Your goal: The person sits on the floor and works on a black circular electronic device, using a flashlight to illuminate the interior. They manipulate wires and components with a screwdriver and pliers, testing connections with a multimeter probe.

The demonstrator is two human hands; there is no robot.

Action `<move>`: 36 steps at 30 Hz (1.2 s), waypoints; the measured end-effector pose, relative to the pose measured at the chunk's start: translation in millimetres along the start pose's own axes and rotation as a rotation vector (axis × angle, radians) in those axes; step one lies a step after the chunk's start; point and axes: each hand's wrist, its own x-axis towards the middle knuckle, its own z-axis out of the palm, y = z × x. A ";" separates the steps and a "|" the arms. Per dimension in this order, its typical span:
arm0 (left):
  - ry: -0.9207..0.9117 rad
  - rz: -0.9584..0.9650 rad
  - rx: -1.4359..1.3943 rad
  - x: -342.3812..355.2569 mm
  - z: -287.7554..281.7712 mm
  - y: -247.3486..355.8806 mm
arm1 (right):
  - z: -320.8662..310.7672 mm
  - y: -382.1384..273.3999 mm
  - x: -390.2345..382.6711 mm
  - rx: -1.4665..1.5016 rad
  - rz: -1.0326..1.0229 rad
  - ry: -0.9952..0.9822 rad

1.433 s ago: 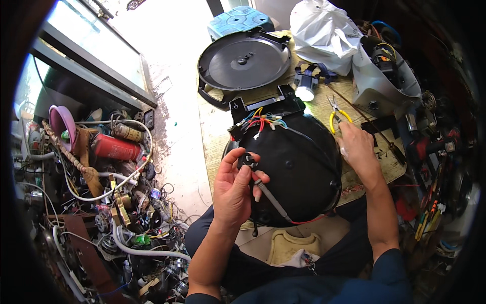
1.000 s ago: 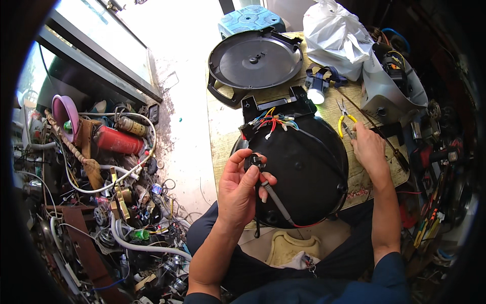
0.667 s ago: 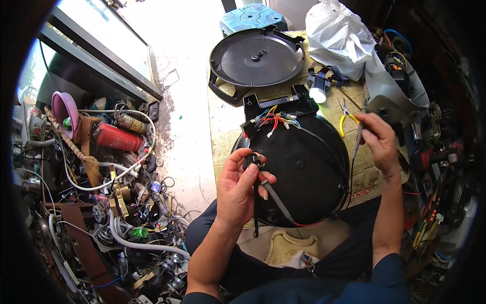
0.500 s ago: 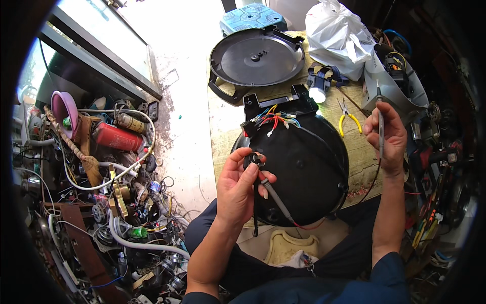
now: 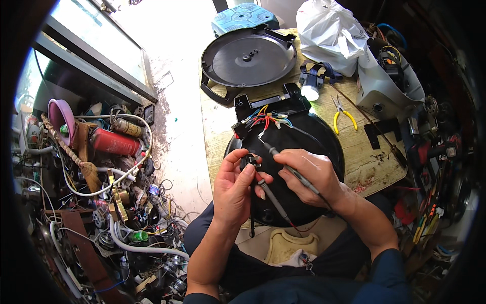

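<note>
My left hand pinches a small black plug-like piece together with a grey probe on a red lead. My right hand grips a second grey probe like a pen, its metal tip pointing at a white connector on a bundle of coloured wires; contact cannot be confirmed. Both hands are over a round black appliance body with a hinge bracket at its top. Yellow-handled pliers lie to the right, below a lit headlamp.
The wooden board carries a black round lid, white bag, grey housing and long screwdriver. Behind is a blue stool. Heaped scrap and a red cylinder are left; a cordless tool is right.
My right hand has picked up the grey probe from beside the pliers and moved left and down to the wire bundle. My left hand keeps roughly the same hold.
</note>
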 end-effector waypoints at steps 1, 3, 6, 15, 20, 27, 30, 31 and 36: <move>0.000 -0.001 -0.002 0.1 0.5 -0.2 | 2.9 0.3 0.2 -0.016 0.016 0.006; 0.000 -0.005 -0.003 -0.2 2.6 0.1 | 7.1 3.3 -0.4 -0.044 0.034 -0.003; 0.005 -0.006 0.002 -0.6 2.1 0.3 | 12.2 7.2 -0.4 -0.040 0.049 -0.022; 0.018 -0.006 0.016 -3.3 -3.5 3.4 | 22.9 11.3 1.4 0.005 0.096 -0.054; 0.079 0.006 0.094 0.2 -1.0 3.8 | 17.5 12.9 -0.9 0.004 0.133 -0.099; 0.095 0.074 0.118 1.9 -12.1 -14.1 | 12.9 22.5 -12.5 0.043 0.070 -0.073; 0.096 0.079 0.137 1.8 -10.4 -10.5 | 9.4 16.1 -10.0 0.100 0.130 -0.121; 0.097 0.077 0.140 2.0 -12.1 -10.3 | 15.1 19.3 -11.5 0.114 0.114 -0.085; 0.100 0.071 0.157 0.9 -17.9 -5.2 | 22.5 18.9 -12.8 0.120 0.111 -0.058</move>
